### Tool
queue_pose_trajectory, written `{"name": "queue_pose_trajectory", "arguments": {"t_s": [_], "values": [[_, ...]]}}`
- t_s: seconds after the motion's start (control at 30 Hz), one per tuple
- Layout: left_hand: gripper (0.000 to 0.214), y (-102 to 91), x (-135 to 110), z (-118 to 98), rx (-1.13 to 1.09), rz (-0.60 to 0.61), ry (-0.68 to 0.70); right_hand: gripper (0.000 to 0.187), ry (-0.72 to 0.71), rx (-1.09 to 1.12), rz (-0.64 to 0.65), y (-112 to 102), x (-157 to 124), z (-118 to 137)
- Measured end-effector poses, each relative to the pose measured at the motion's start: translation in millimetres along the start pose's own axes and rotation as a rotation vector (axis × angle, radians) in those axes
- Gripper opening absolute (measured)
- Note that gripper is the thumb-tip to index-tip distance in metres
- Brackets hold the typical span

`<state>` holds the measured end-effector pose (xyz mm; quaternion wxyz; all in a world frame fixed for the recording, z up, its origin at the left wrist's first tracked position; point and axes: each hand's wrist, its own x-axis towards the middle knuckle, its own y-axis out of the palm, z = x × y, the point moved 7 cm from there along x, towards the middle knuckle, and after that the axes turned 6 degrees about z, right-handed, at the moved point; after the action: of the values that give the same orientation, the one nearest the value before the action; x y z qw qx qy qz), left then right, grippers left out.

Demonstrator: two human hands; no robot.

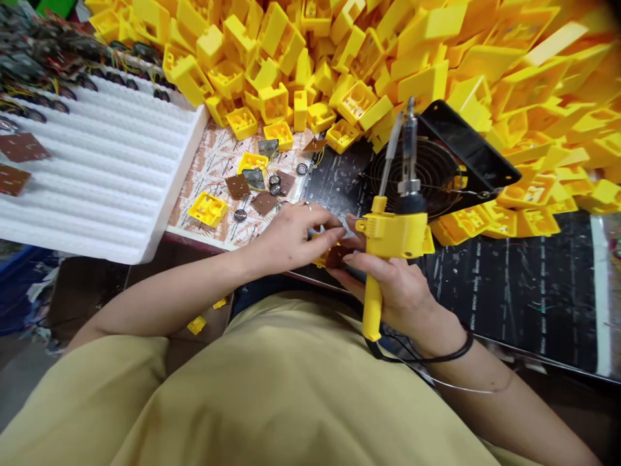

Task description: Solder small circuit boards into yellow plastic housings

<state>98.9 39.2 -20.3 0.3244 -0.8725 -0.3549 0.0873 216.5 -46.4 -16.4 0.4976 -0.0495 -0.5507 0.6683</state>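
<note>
My right hand (pixel 405 291) is wrapped around a yellow soldering gun (pixel 395 236), whose metal tip and thin feed tube point away from me. A black cable runs from its handle past my wrist. Close by, my left hand (pixel 291 236) has its thumb and fingertips drawn together; what they pinch is hidden. Between the hands, near the table edge, are a brown circuit board (pixel 336 257) and a bit of a yellow plastic housing (pixel 320 259), both mostly covered. The right fingertips appear to touch the board.
Yellow housings (pixel 272 103) are heaped across the back. A black fan (pixel 436 168) stands behind the soldering gun. White ridged foam (pixel 97 175) bears wired parts at left. Small round speakers (pixel 240 215), boards and another yellow housing (pixel 208 209) lie beyond my left hand.
</note>
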Motion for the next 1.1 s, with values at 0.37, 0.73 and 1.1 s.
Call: {"name": "queue_pose_trajectory", "arguments": {"t_s": [0.37,0.73,1.1], "values": [[0.015,-11.0,-8,43,-0.686,0.047,-0.288,0.057,0.223,-0.056,-0.009,18,-2,-13],[0.014,-18.1,-18,10,0.280,0.207,0.016,0.052,0.113,-0.151,0.042,5,17,-10],[0.021,-8.3,-21,10,0.576,0.127,0.089,0.029,0.028,-0.086,0.026,8,15,-2]]}}
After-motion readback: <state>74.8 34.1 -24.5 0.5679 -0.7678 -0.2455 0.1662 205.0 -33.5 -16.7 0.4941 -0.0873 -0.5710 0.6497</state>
